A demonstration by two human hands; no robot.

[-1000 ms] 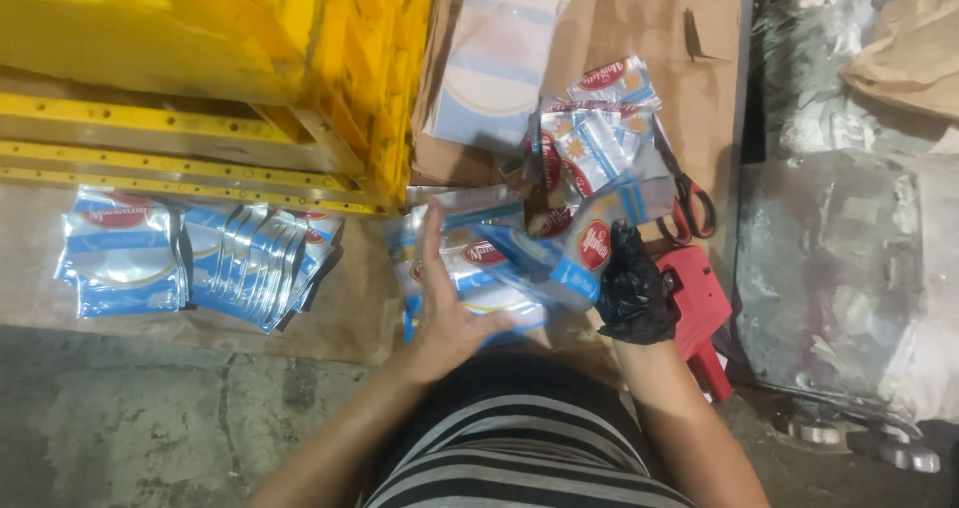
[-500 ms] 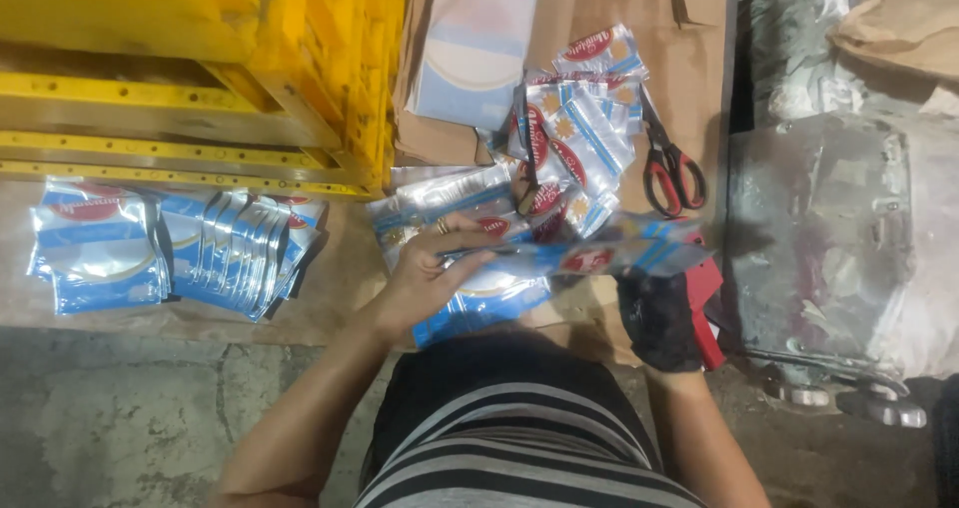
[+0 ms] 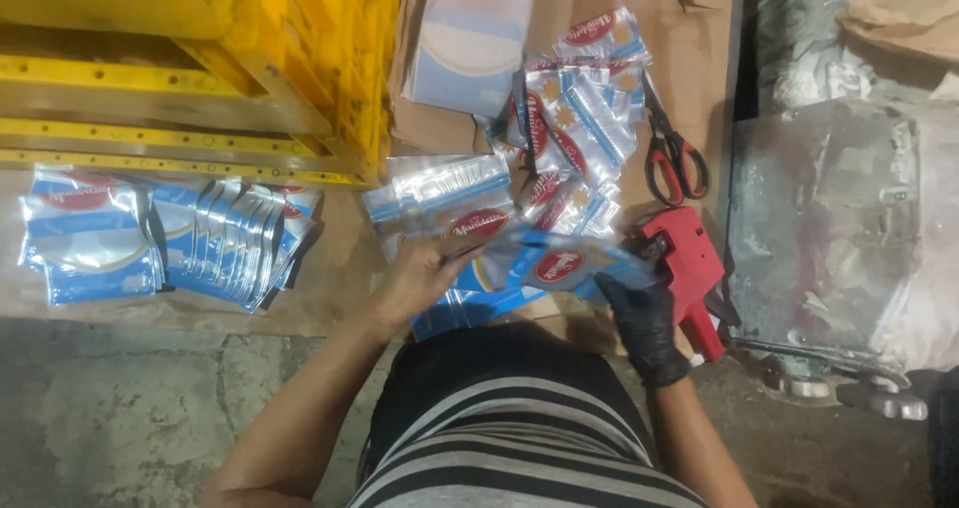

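1. Two hands: the bare left hand (image 3: 425,278) and the black-gloved right hand (image 3: 639,313).
2. One red label gun (image 3: 684,263).
3. One pair of red-handled scissors (image 3: 674,158).
4. One yellow crate (image 3: 200,68).
5. Three groups of blue-and-silver pouches, too overlapped to count singly: a left stack (image 3: 170,233), a middle pile (image 3: 569,118), and a held bundle (image 3: 499,258).

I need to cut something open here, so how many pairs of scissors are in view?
1. The red-handled scissors lie on the brown cardboard, just above the red label gun that the black-gloved right hand holds. More may be hidden under the packets.
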